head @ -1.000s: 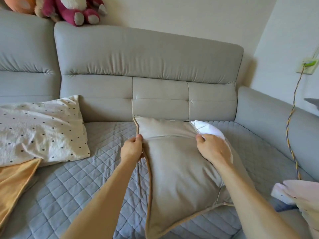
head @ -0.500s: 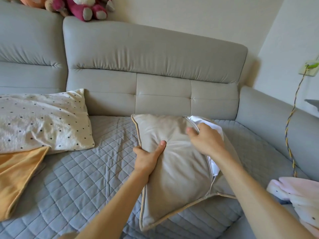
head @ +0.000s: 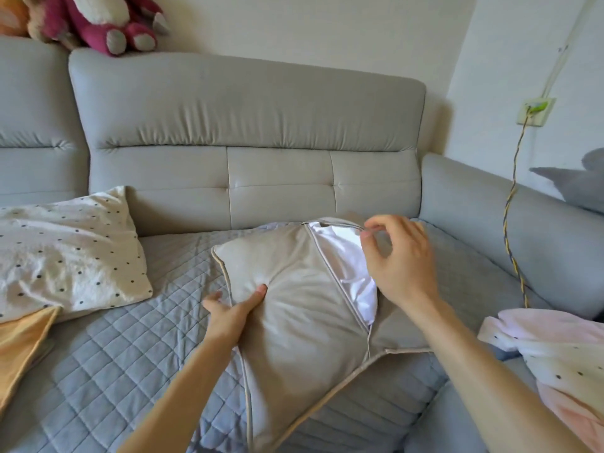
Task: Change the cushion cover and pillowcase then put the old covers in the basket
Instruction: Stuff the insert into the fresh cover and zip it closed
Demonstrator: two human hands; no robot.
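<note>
Grips the left edge of the cushion (head: pixel 294 322) with the left hand (head: pixel 232 312), thumb dug into the beige front, fingers wrapped behind the piped seam. Pinches the cover (head: pixel 385 335) with the right hand (head: pixel 402 259) at the top end of the open zip, thumb and forefinger closed together there, other fingers loosely curled. Hands apart, one at each side of the cushion. White insert (head: pixel 349 266) bared through the gaping zip, slanting down the cushion's right half. Cushion on the quilted seat (head: pixel 130 354) of the grey sofa (head: pixel 245 103), near the backrest, far end raised. To the left on the seat, a dotted pillow (head: pixel 65 250), its lower corner lying over an orange cloth (head: pixel 23 348). On top of the backrest at upper left, a pink plush toy (head: pixel 108 21). At the right edge, a pale pink dotted cloth (head: pixel 562 348). From a wall socket (head: pixel 536 111), a braided cable (head: pixel 510 223) hanging down behind the sofa arm.
</note>
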